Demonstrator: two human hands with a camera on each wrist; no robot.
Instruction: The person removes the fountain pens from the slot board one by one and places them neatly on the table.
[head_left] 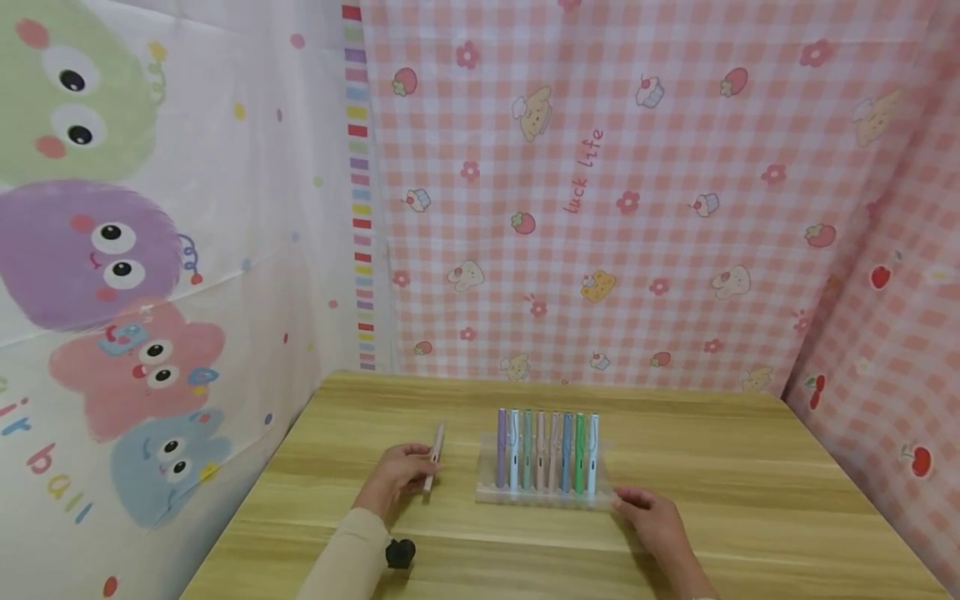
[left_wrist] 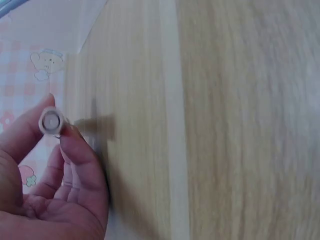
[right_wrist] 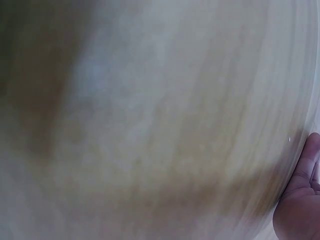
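Note:
My left hand (head_left: 401,477) pinches a slim pale pink pen (head_left: 436,450) left of the rack, apart from it. The left wrist view shows the pen's round end (left_wrist: 51,121) between thumb and fingers. A clear pen rack (head_left: 540,501) stands at mid-table with several upright pens in a row, among them a purple pen (head_left: 502,450), a blue pen (head_left: 567,454) and a green pen (head_left: 580,454). At the rack's right end, my right hand (head_left: 654,521) holds its corner with the fingertips. Only part of that hand (right_wrist: 298,212) shows in the right wrist view.
The wood-grain table (head_left: 720,467) reaches back to a pink checked curtain (head_left: 637,242). A white curtain with cartoon figures (head_left: 277,208) hangs along the left side, and another checked curtain (head_left: 892,358) along the right. A small black object (head_left: 401,553) sits by the left wrist.

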